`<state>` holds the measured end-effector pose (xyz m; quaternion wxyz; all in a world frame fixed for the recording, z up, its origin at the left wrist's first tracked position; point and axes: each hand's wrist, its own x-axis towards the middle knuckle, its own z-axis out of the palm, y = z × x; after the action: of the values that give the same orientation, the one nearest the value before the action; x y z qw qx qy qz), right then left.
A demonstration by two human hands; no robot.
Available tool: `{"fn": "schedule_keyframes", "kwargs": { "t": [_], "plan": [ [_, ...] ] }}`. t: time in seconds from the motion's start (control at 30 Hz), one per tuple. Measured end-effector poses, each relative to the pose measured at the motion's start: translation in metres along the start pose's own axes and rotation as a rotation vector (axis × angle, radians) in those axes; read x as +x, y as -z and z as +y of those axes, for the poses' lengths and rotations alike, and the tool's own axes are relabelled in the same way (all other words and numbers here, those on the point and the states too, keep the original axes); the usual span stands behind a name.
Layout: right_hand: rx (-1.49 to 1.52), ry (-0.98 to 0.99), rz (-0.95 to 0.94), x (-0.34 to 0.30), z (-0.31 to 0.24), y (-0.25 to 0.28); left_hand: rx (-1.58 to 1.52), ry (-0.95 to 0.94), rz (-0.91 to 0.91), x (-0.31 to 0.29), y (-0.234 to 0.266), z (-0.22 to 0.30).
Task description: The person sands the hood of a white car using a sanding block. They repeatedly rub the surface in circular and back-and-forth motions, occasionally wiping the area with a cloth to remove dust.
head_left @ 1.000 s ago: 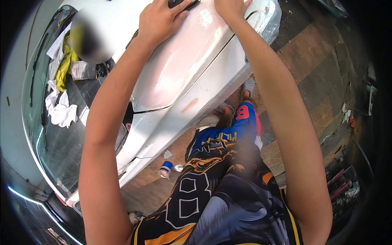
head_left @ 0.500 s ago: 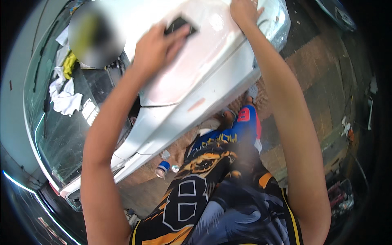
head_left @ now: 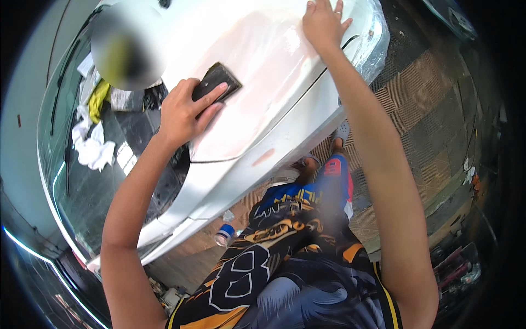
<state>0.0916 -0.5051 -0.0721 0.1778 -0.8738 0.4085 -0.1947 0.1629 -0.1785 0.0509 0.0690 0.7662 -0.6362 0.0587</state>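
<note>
Compared with half a second ago, the person's left hand [head_left: 181, 115] is now bringing a black block [head_left: 219, 82] to a spot nearer the windshield, lower on the left of the view, while the right hand [head_left: 327, 27] is staying at about the same place on the car. Both hands are working over the front of a white car [head_left: 219, 189], whose hood is showing a broad pinkish patch [head_left: 249, 98]. To the left, the windshield [head_left: 82, 203] is sloping away, and a yellow cloth [head_left: 98, 101] and crumpled white cloths [head_left: 94, 148] are lying by its lower edge. A round blurred area is hiding part of the view at upper left, and the left forearm is crossing in front of the windshield and the car's side. Clear plastic [head_left: 378, 46] is covering the car's corner beyond the right hand. Below, a small container with a blue top [head_left: 223, 234] is standing on the floor near the person's clothing. The block is lying against the pinkish patch, directly under the left hand, which is gripping it with the index finger extending over its top. The right hand is resting open on the white surface, fingers spreading, well apart from the block and to its upper right.
</note>
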Motion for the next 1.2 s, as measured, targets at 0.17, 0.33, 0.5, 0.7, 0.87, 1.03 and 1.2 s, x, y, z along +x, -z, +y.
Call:
{"fn": "schedule_keyframes", "kwargs": {
  "t": [0.17, 0.33, 0.5, 0.7, 0.87, 1.03, 1.2],
  "plan": [
    [0.013, 0.036, 0.021, -0.002, -0.003, -0.008, 0.148, -0.074, 0.162, 0.102, -0.032, -0.056],
    [0.017, 0.008, 0.031, 0.004, 0.009, -0.001, -0.061, -0.015, 0.027, 0.013, -0.005, -0.005],
    [0.013, 0.018, 0.031, 0.005, -0.006, -0.007, 0.099, 0.013, 0.008, 0.065, -0.020, -0.029],
    [0.016, -0.011, 0.012, 0.006, 0.022, -0.007, 0.079, 0.059, -0.080, 0.074, -0.022, -0.012],
    [-0.045, 0.032, 0.050, 0.005, 0.001, -0.010, 0.073, 0.019, -0.016, 0.031, -0.013, -0.016],
    [0.028, 0.077, 0.019, 0.007, 0.007, -0.010, 0.022, 0.343, -0.253, 0.137, -0.028, -0.025],
    [0.006, 0.016, 0.031, 0.004, 0.007, -0.007, -0.011, 0.072, -0.005, 0.014, -0.004, 0.027]
  ]
}}
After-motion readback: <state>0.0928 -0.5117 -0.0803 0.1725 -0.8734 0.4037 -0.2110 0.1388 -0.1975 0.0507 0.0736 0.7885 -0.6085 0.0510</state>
